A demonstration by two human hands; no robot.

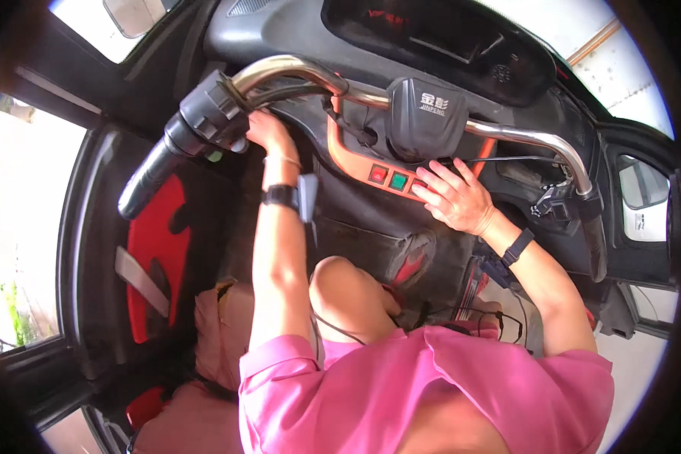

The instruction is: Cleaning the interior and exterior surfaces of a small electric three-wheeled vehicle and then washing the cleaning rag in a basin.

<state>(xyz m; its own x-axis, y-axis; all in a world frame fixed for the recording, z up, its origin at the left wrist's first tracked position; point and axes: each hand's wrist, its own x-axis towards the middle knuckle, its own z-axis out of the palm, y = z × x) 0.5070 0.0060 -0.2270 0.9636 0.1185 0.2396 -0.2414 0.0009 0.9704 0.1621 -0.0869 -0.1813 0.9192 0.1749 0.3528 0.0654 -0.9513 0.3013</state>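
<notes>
Under the chrome handlebar (295, 68) of a small vehicle, my left hand (268, 132) reaches into the dark dashboard area beside the left black grip (153, 174). Its fingers are mostly hidden there, so I cannot see whether it holds anything. My right hand (460, 200) lies with fingers spread against the orange-trimmed panel (348, 155), just below the black center cover (425, 119) of the handlebar. Red (378, 173) and green (399, 181) square switches show left of its fingertips; the fingers partly cover another switch.
A dark display panel (439, 38) spans the top of the dashboard. On the left stands a door with a red inner panel (155, 265). The right grip (595, 246) is near a side mirror (643, 185). Black cables (499, 318) lie near my legs.
</notes>
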